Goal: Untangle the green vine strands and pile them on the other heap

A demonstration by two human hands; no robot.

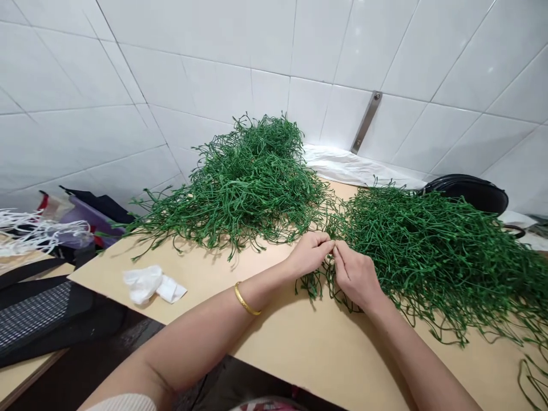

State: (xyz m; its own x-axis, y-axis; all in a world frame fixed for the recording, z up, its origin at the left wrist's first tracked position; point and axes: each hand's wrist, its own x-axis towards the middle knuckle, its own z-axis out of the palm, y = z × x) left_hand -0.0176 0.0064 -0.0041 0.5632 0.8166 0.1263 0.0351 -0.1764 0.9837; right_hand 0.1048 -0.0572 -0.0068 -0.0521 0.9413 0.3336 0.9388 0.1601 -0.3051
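Observation:
My left hand (pixel 311 251), with a gold bangle on its wrist, is closed in a pinch. Its fingertips meet those of my right hand (pixel 354 273), which is pinched too. A few thin green cords (pixel 311 285) hang down below and between the two hands; the exact piece in the fingertips is mostly hidden. Behind the left hand rises a big heap of green cords (pixel 252 182), many with small knot-like ends. Another wide heap of green cords (pixel 428 245) spreads beside the right hand.
The light wooden table (pixel 282 342) ends against a white tiled wall. Crumpled white tissue (pixel 149 284) lies at its left. A black case (pixel 468 193) stands behind the right heap, near white sheeting (pixel 355 165). White cords (pixel 47 231) and bags (pixel 85 214) are farther left.

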